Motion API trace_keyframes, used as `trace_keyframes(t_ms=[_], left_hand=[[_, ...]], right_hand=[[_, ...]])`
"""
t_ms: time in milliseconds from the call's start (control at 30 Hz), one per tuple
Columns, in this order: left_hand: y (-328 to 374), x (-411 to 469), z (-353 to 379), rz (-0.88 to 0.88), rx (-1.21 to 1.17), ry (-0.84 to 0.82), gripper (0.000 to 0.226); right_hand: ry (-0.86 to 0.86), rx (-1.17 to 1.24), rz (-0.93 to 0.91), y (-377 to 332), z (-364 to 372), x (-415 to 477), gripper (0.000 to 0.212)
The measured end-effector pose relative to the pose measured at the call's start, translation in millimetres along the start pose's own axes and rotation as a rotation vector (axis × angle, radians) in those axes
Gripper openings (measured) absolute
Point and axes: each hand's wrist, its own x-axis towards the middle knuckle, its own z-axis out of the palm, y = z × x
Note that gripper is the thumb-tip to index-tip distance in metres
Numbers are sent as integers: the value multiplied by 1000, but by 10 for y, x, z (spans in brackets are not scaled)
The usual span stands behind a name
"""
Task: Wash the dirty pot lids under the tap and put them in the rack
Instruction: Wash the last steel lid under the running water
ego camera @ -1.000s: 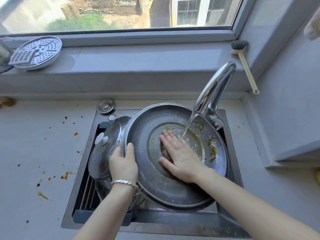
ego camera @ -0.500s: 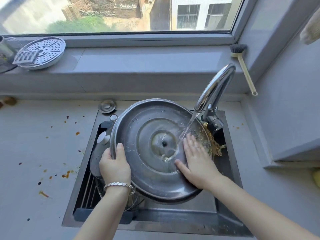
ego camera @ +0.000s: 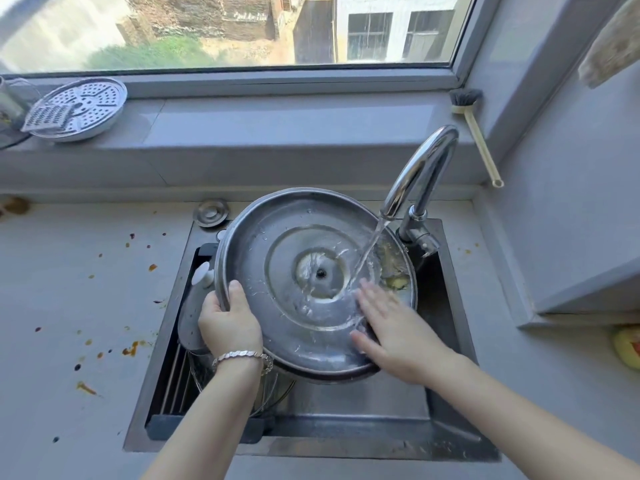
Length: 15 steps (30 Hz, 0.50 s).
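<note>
Head view: over the sink [ego camera: 450, 341], a large steel pot lid [ego camera: 277, 271] tilts under the tap [ego camera: 420, 168], water hitting it. My left hand [ego camera: 230, 323] grips the lid's left rim. My right hand [ego camera: 391, 327] lies flat, fingers spread, on its right side. Left of the lid, a second lid [ego camera: 190, 320] stands in the rack [ego camera: 173, 382].

The large pot lid [ego camera: 287, 271] is brushed steel, wet and glossy under the water. The tap [ego camera: 420, 171] is mirror-bright chrome. The sink [ego camera: 446, 341] is duller metal. The countertop [ego camera: 86, 289] looks matt, smooth grey stone, spotted with stains. On the sill, the perforated steamer plate [ego camera: 81, 107] is shiny metal; the brush [ego camera: 479, 140] has a pale plastic handle.
</note>
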Motion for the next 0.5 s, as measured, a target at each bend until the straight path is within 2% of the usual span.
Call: trace_keyframes(t_ms=[100,333,400,500], left_hand=[[-13,-45,-16,-29,-23,-16,34],[-37,-325,21,-97,-9,-205,36],[-51,-397,72,-96,-10,-235,36],[-73,-390,175,-107,-42,-235,35]], right_hand=[[37,-12,246,215,-40,111,80],[188,13,319,18,-240,595,75],[207,37,282,-108,-268,711,74],[166,44,-17,-445,-200,715,67]])
